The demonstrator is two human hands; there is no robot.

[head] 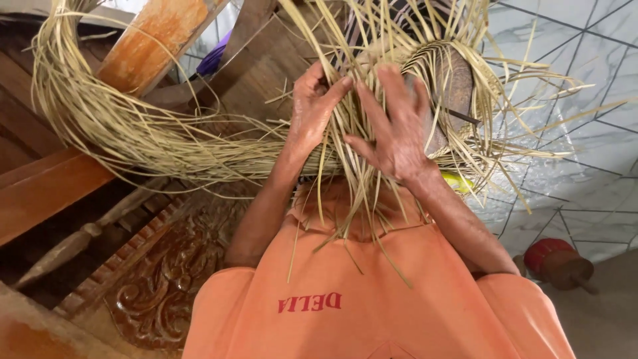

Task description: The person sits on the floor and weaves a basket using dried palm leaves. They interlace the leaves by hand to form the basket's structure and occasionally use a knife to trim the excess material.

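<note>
Pale tiled floor (585, 133): right of and beyond the straw weave (444, 63). Dark carved wooden furniture (173, 279): down-left of the weave, with an orange-brown beam (153, 46) up-left of it. Thick straw bundle (119, 126): left of the weave, draped in a curve across the beam, tips trailing toward the weave. Orange shirt (372, 299): below the weave.

Straw weave itself: part-woven, curved, dark form showing inside, held up in front of the chest. Loose strands (359, 199) stick out all round it and hang below it onto the shirt.

Right hand (392, 126): on the weave's near face, fingers spread wide and laid flat, pressing the strands down, grasping nothing. Left hand (312, 113): at the weave's left edge, fingers narrow, thumb and fingertips pinched on a few loose strands.

Red round thing (555, 259): on the floor, well down-right of the weave. Small yellow-green thing (458, 181): just below the weave's right side, mostly hidden, kind unclear.

Step, judged: mid-weave, working one strand in at the left edge while the rest is pinned. Next move likely calls for keeping the right hand's pressure on, tension on the pinched strand, and threading it over or under its neighbour without kinking.
</note>
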